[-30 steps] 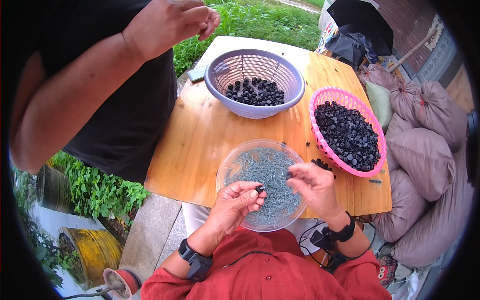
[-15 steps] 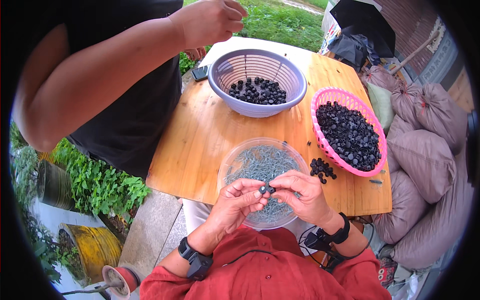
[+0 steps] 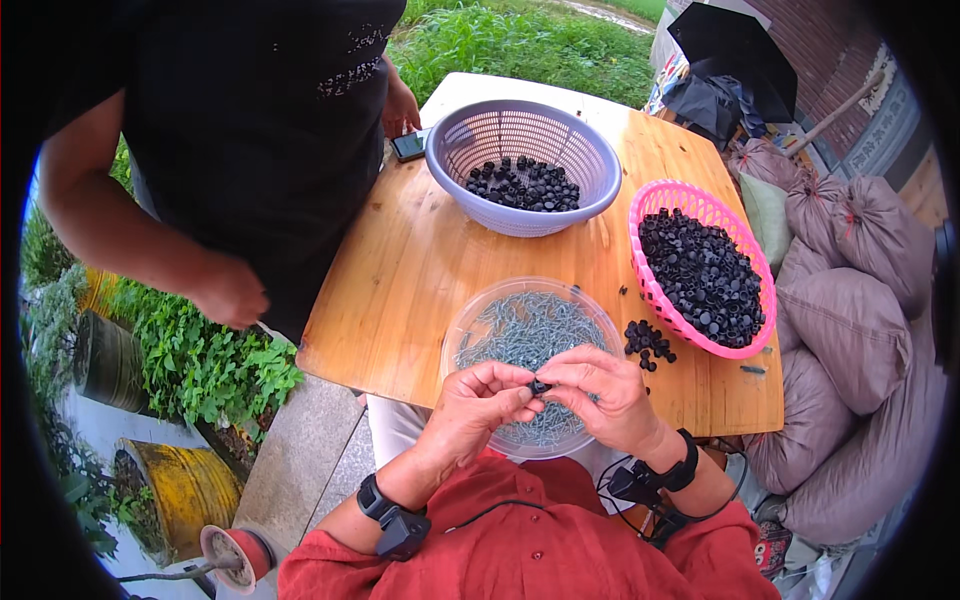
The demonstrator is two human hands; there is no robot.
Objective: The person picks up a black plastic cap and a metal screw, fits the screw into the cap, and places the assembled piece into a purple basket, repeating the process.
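Observation:
Above the round clear tub [image 3: 452, 345] my two hands meet at a small round black plastic cap [image 3: 539, 388]. My left hand [image 3: 487, 403] pinches it between thumb and fingertips. From the other side my right hand [image 3: 600, 395] closes its thumb and forefinger on the same spot; whether it grips a second piece is hidden by the fingers. Beneath both hands, the tub is filled with thin grey metal screws [image 3: 520, 325]. Beside my right hand lies a small pile of loose black caps [image 3: 648, 342] on the wooden table [image 3: 390, 290].
A pink oval basket [image 3: 765, 300] full of black caps stands at the right. Farther back is a purple-grey colander [image 3: 600, 205] holding more caps, with a phone [image 3: 409, 146] beside it. Another person [image 3: 250, 130] stands at the left edge. Stuffed sacks [image 3: 850, 330] line the right side.
The two black pieces at my fingertips have come together into one spot. The other person's near arm has swung down from over the table to the left side.

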